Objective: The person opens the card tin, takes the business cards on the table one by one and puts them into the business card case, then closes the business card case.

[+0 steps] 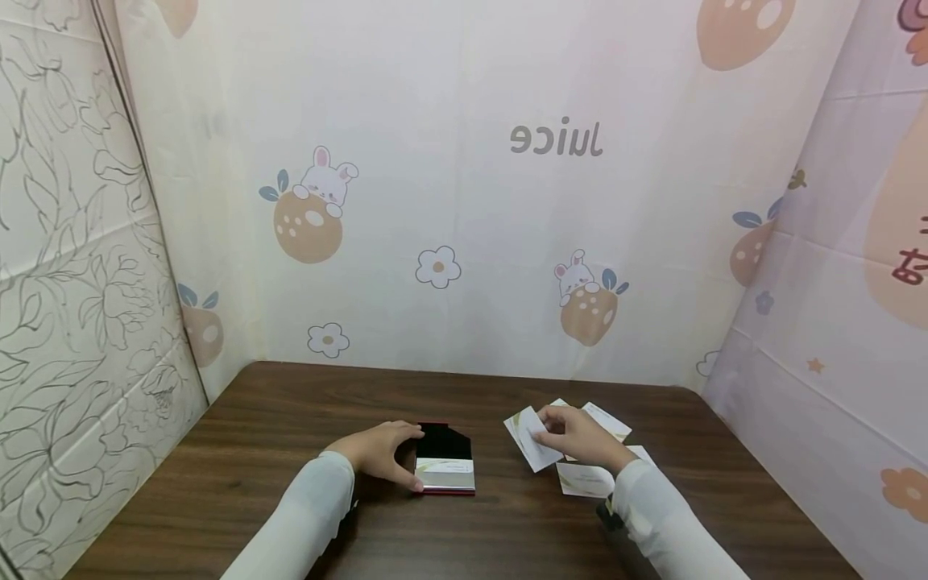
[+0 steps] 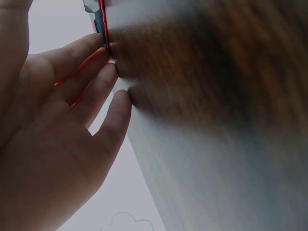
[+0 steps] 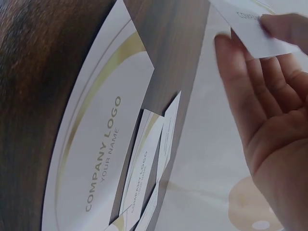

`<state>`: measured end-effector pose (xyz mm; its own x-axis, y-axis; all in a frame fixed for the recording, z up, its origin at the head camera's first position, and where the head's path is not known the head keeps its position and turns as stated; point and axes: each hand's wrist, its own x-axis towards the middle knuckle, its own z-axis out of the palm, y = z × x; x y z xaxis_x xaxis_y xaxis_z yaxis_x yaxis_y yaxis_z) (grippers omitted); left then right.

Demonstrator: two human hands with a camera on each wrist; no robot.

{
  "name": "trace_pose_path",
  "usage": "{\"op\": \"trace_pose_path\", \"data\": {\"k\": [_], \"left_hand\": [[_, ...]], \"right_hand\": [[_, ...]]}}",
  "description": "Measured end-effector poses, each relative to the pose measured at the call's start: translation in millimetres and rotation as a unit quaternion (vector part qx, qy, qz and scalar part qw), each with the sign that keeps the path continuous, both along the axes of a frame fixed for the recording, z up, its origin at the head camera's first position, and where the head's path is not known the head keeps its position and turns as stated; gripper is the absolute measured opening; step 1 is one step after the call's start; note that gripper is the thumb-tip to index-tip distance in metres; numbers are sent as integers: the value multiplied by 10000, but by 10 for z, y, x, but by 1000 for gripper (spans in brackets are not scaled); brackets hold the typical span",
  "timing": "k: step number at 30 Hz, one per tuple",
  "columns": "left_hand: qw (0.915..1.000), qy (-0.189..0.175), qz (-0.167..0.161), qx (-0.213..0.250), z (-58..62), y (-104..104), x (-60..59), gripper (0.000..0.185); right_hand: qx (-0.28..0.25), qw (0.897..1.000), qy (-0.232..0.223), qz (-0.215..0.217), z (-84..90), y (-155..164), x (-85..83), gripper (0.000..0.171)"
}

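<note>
Left hand (image 1: 377, 453): fingers curled round the open red-edged metal card case (image 1: 445, 461) on the dark wooden desk (image 1: 290, 419), steadying it. Right hand (image 1: 576, 435): fingers pinching one white business card (image 1: 529, 439), lifted just above the loose white cards (image 1: 590, 479). Stage judged early: case already stocked, several cards left on desk.

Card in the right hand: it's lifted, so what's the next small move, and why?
Probably carry the card leftward to the open card case. The right hand pinches it clear of the loose cards on the table, and the left hand grips the case's side, lid up, with a card already inside.
</note>
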<state>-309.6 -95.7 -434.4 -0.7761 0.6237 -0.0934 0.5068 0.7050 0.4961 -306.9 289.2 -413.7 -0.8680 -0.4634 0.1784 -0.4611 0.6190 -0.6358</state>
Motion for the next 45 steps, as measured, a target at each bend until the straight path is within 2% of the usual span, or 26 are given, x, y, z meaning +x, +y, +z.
{"op": "trace_pose_path", "data": {"k": [5,8,11,18,24,27,35,45], "left_hand": [[10000,3,-12,-4,-1,1,3,92],[10000,6,1,-23,-5,-5,0,92],[10000,13,17,-28,-8,-5,-8,92],[10000,-5,22,-2,3,-3,-4,92],[10000,-37,47,-16,22,3,22,91],[10000,-22,60,-48,20,3,19,92],[10000,70,-45,17,16,7,16,90],[9999,110,15,-24,11,24,-5,91]], "right_hand": [[-203,9988,-359,-278,11,-34,10,19],[-121,9986,-303,-407,14,-54,9,22],[-96,9986,-268,-435,13,-71,2,22],[-381,9968,-657,-255,33,-155,5,23],[-386,9987,-325,76,64,-287,-29,25],[-291,9994,-167,60,74,-365,-52,26],[-252,9997,-22,74,47,-620,-109,23],[-44,9988,61,477,33,-992,-170,22]]}}
